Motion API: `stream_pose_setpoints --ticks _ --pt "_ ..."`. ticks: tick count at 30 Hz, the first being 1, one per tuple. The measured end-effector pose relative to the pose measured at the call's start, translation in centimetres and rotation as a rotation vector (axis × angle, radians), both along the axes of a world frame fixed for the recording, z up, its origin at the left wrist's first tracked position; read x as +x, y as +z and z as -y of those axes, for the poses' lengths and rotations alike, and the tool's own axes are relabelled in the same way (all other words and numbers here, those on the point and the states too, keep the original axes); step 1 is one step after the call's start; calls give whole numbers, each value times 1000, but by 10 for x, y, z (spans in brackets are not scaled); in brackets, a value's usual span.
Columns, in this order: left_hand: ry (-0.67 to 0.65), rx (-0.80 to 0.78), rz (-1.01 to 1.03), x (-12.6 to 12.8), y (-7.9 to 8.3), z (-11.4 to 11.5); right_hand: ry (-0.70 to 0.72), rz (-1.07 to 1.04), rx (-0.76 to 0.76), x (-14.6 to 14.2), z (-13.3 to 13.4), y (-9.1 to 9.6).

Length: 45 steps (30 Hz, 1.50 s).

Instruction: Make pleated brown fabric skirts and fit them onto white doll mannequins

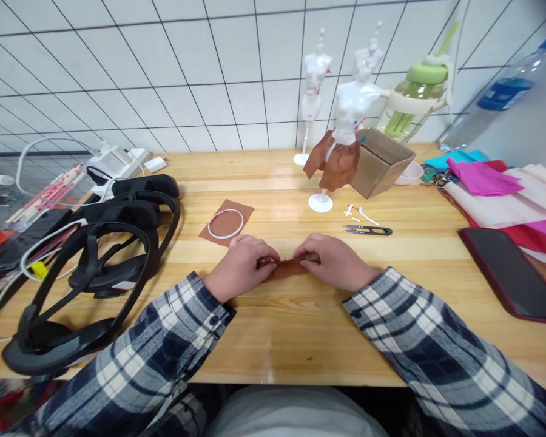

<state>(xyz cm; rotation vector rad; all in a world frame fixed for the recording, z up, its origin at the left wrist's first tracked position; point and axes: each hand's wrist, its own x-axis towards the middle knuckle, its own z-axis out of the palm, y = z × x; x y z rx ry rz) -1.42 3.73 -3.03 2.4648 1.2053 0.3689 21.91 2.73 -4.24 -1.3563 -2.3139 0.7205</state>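
My left hand (241,267) and my right hand (334,261) rest on the wooden table (273,340), fingers curled, both pinching a small strip of brown fabric (287,267) between them. Just beyond my left hand lies another brown fabric piece (218,213) with a white ring (225,223) on it. Black thread snips (367,230) lie to the right of my right hand. A white mini mannequin (346,121) wearing a brown skirt stands behind, with a second bare mannequin (313,85) farther back.
Black headsets (95,261) with cables fill the left side. A cardboard box (381,161), a green bottle (414,91) and a water bottle (505,91) stand at the back right. Coloured fabrics (505,188) and a dark phone (509,273) lie on the right.
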Motion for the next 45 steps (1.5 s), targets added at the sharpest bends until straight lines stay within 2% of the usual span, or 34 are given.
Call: stream_pose_setpoints --ticks 6,13,19,25,31,36,45 --pt "-27 -30 -13 -2 3 -1 -43 23 -6 2 -4 -2" --pt "-38 -141 62 -12 13 -4 -74 -14 -51 4 -5 -1" --pt "18 -65 -61 -14 10 -3 -95 -45 -56 4 -7 -3" --pt "24 -12 -79 -9 7 -4 6 -132 -143 15 -10 -3" --pt "-9 -15 -18 -12 3 -6 40 -127 31 14 -10 -3" --pt "-12 0 -30 -12 4 -5 18 -46 20 11 -10 -3" --pt "-60 75 -80 -9 7 -1 74 -29 84 14 -9 -1"
